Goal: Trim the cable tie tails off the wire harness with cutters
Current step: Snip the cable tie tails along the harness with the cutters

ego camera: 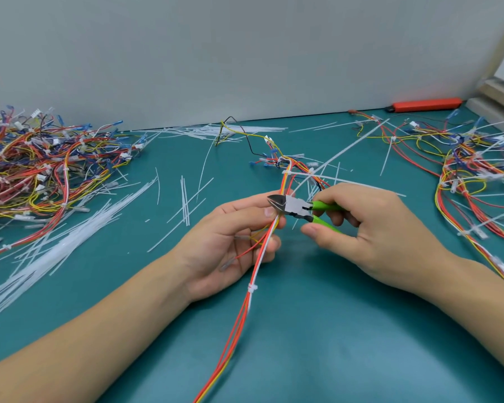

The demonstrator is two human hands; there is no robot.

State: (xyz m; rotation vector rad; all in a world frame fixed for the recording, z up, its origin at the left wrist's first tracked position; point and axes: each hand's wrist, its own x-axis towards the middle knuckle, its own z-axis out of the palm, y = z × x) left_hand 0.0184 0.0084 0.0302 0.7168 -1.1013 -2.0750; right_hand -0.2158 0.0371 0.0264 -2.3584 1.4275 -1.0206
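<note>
My left hand point(230, 248) pinches a wire harness point(242, 321) of red, orange and yellow wires at the middle of the table. A white cable tie tail point(264, 245) runs along the wires through my fingers. A trimmed tie head point(252, 287) sits lower on the bundle. My right hand point(376, 228) grips green-handled cutters point(296, 207), whose metal jaws touch the bundle just above my left thumb. The harness continues away from me to blue connectors point(274, 158).
A heap of harnesses point(41, 167) lies at the left, another heap point(472, 170) at the right. Cut white tie tails point(70, 237) are strewn over the teal mat point(332, 330). A red knife point(425, 104) lies by the back wall.
</note>
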